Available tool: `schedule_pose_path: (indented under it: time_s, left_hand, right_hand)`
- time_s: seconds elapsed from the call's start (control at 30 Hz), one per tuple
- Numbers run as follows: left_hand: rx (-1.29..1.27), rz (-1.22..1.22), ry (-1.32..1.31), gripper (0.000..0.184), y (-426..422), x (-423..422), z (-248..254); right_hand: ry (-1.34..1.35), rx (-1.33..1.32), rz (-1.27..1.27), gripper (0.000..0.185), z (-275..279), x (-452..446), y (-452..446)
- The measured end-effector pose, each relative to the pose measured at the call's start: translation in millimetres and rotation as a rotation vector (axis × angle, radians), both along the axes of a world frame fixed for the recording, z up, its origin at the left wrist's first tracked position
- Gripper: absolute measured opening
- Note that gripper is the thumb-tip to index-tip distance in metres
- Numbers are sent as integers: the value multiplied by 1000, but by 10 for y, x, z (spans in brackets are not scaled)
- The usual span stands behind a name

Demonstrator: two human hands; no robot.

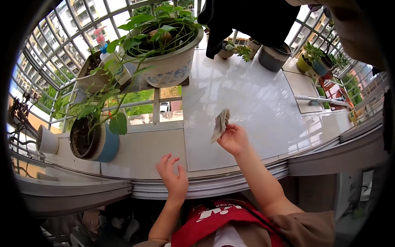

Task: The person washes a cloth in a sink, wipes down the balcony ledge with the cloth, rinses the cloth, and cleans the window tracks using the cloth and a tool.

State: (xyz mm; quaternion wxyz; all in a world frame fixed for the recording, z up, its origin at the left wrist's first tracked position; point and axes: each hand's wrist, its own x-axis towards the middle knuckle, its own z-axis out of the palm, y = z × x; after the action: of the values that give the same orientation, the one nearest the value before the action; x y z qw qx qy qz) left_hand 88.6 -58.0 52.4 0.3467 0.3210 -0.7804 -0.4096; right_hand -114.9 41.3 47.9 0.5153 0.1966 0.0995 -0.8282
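Note:
My right hand [233, 139] pinches a crumpled, dirty-looking whitish cloth [221, 124] and holds it up above the glossy white tiled ledge [242, 99]. Part of the cloth hangs down to the left of my fingers. My left hand [173, 176] is raised over the front edge of the ledge by the window track [210, 186]. Its fingers are apart and curved, with nothing in them. Nearest to it on the left stands a blue pot [108, 142] with a leafy plant.
A large white pot [170, 66] with blue patterns and trailing vines stands at the back left, beside a pump bottle [111, 55]. Dark fabric [251, 20] hangs at the top. A grey pot [274, 57] and a long pole [321, 99] are on the right. Metal bars enclose the ledge.

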Motion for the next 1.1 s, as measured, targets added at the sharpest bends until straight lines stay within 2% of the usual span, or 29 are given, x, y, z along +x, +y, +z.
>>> schedule_pose_path:
  time_s: [0.07, 0.13, 0.27, 0.33, 0.47, 0.53, 0.73, 0.8, 0.83, 1.0, 1.1]
  left_hand:
    - [13, -126, 35, 14, 75, -242, 108]
    - [68, -340, 122, 13, 206, -421, 133]
    - [53, -551, 122, 13, 641, -669, 172]
    - [103, -690, 95, 14, 993, -744, 150]
    - [81, -926, 34, 15, 1930, -836, 59]
    - [103, -1066, -22, 15, 2539, -911, 58]
    - [112, -1413, -64, 18, 4404, -1263, 67]
    - [-194, -1434, -79, 18, 4792, -1430, 106]
    - [-238, -1447, -66, 19, 4931, -1523, 57]
    - [-222, -1289, -235, 15, 5422, -1862, -98]
    - [-278, -1269, -273, 16, 5724, -2118, -293]
  right_hand:
    - [-49, 70, -70, 29, -19, 164, 422]
    - [-105, -73, 23, 31, -126, 337, 971]
    - [-54, 65, -118, 29, -137, 607, 2158]
    - [4, 162, -271, 29, -121, 775, 2815]
    - [-101, 261, -648, 31, -194, 1120, 4198]
    - [-58, 322, -809, 32, -425, 1336, 5052]
    - [-21, 202, -1263, 31, -650, 2006, 7066]
    - [-55, 261, -1440, 31, -586, 2196, 7458]
    - [-50, 239, -1486, 32, -594, 2265, 7674]
    - [-64, 170, -1620, 33, -516, 2194, 8475]
    - [26, 20, -1662, 29, -537, 2075, 8903]
